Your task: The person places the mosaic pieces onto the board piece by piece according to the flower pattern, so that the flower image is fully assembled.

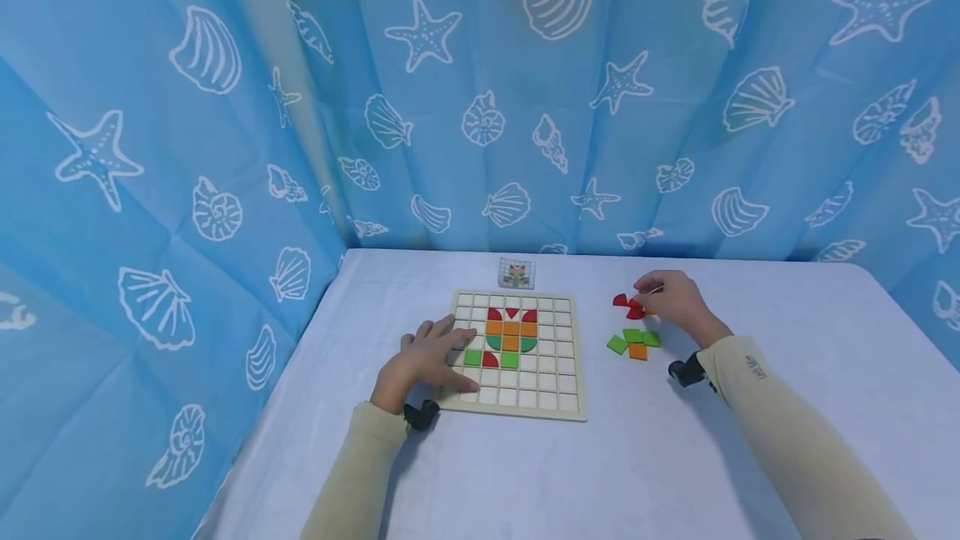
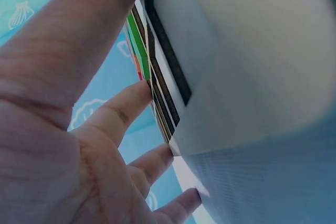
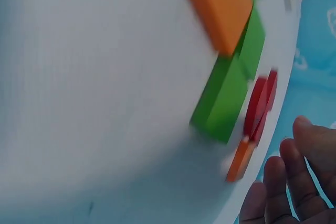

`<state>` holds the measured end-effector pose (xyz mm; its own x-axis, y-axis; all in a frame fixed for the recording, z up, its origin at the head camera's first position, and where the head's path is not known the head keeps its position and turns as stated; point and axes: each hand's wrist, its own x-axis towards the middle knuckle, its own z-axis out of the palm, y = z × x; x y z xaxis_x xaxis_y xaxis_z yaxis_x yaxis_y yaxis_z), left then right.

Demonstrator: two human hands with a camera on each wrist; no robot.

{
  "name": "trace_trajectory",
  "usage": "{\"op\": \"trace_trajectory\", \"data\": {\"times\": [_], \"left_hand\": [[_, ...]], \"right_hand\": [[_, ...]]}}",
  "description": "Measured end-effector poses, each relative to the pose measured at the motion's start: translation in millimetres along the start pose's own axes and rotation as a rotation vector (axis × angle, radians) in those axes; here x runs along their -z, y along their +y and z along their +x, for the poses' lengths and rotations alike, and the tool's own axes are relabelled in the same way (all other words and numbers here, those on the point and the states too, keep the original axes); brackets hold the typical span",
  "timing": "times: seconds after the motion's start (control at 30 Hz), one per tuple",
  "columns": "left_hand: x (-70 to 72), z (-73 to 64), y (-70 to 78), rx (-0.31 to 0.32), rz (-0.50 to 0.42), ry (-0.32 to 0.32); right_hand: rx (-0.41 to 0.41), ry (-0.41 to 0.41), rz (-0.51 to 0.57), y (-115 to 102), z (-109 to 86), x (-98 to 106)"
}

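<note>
My left hand [image 1: 427,357] rests with spread fingers on the left side of a square grid board [image 1: 558,407]. In the left wrist view its fingertips touch the board's edge. Red, orange and green pieces form a pattern on the board, with a green square tile [image 1: 472,357], a red quarter-round piece [image 1: 490,359] and another green tile in its lowest row. My right hand [image 1: 675,302] hovers beside loose red pieces [image 3: 256,106], its fingers loosely bent and no piece visible between them. An orange tile [image 3: 240,158] lies close to its fingertips.
Loose green tiles [image 1: 617,345] and an orange tile [image 1: 637,352] lie right of the board, nearer than the red pieces. Behind the board is a small card [image 1: 517,273] with a coloured grid picture. A blue curtain [image 1: 480,182] borders the white table [image 1: 517,482] at the back and left.
</note>
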<state>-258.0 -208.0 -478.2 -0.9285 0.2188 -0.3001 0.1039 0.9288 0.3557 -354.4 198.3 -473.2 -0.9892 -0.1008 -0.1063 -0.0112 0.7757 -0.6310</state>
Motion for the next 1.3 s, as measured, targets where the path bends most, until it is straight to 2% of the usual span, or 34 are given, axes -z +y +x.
{"op": "trace_trajectory", "data": {"times": [0.23, 0.53, 0.83, 0.97, 1.13, 1.3], "left_hand": [[-1.7, 0.0, 3.2, -0.001, 0.011, -0.01], [0.0, -0.6, 4.5, -0.015, -0.002, 0.0], [-1.5, 0.3, 3.9, 0.005, 0.007, -0.002], [-1.6, 1.0, 3.6, 0.007, -0.001, -0.006], [-1.0, 2.1, 2.0, 0.01, -0.002, -0.01], [-0.6, 2.5, -0.4, 0.017, 0.006, -0.007]], "right_hand": [[-0.005, -0.021, -0.093, 15.6, 4.8, -3.6], [0.001, -0.051, -0.148, 8.8, 7.0, -4.3], [0.009, -0.033, -0.191, 12.2, 8.3, -6.5], [0.049, -0.023, -0.208, 5.7, 6.5, -6.0], [0.103, 0.041, -0.202, -9.5, 6.3, -8.7], [0.124, 0.026, -0.16, -27.9, 9.3, -20.3]]}}
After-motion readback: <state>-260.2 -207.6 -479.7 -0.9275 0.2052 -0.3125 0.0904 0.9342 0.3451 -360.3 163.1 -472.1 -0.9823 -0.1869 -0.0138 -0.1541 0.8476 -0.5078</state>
